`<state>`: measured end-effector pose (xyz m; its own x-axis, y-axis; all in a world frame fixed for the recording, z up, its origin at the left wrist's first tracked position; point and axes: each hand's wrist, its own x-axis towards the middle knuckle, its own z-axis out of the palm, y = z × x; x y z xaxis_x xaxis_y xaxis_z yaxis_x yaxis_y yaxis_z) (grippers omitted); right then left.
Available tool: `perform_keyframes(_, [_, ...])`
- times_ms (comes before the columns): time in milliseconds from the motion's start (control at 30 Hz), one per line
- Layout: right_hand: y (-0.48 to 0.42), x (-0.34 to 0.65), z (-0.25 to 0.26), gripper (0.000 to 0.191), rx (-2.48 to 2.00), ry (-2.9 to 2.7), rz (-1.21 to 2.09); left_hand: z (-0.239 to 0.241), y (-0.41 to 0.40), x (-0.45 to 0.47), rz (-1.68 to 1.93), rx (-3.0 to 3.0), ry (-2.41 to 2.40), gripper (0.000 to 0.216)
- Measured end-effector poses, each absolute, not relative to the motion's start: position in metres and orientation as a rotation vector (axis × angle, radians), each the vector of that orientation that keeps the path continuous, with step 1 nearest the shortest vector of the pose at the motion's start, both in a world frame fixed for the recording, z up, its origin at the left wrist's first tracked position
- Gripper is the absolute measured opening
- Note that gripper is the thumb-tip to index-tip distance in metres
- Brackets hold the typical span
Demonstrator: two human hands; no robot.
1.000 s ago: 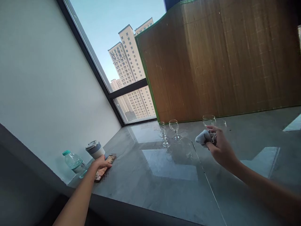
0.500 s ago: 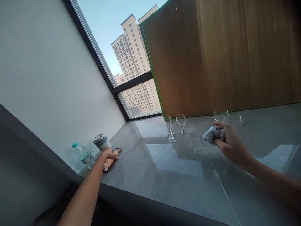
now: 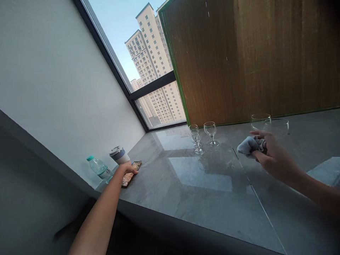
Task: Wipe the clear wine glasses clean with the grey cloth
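My left hand (image 3: 127,168) is at the phone (image 3: 129,179), its thumb across the phone's right edge and the other fingers mostly hidden. Right behind that hand stands a lidded cup (image 3: 119,155) with a blue band. My right hand (image 3: 273,150) is closed around a crumpled grey cloth (image 3: 248,146), held above the counter. Just beyond it are a clear glass (image 3: 260,121) and another wide glass (image 3: 277,126), their lower parts hidden by the hand. Stemmed glasses (image 3: 210,131) stand upright in a small group between my hands, towards the back.
A clear bottle (image 3: 99,168) with a green cap stands by the left wall. The grey counter (image 3: 164,198) has a front edge and a pale seam. Behind it are a window (image 3: 162,106) and a brown panel (image 3: 212,71) with a green edge.
The whole view has shifted slightly, so most things appear farther right and higher. My left hand stays at the phone, and my right hand still grips the cloth near the glasses.
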<state>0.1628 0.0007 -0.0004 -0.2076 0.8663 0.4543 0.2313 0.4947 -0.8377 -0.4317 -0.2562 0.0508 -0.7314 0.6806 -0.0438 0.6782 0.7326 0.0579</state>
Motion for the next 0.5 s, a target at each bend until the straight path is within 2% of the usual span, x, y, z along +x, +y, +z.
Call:
perform_keyframes(267, [0.0032,0.1615,-0.0019,0.055,-0.952,-1.730,0.663,0.0539,-0.2469,-0.4235,-0.175,0.862,2.801,0.054])
perform_keyframes(500, [0.0024,0.1634,-0.0012,0.058,-1.017,-1.722,0.665,0.0594,-0.2505,-0.4234,-0.039,1.012,2.851,0.053])
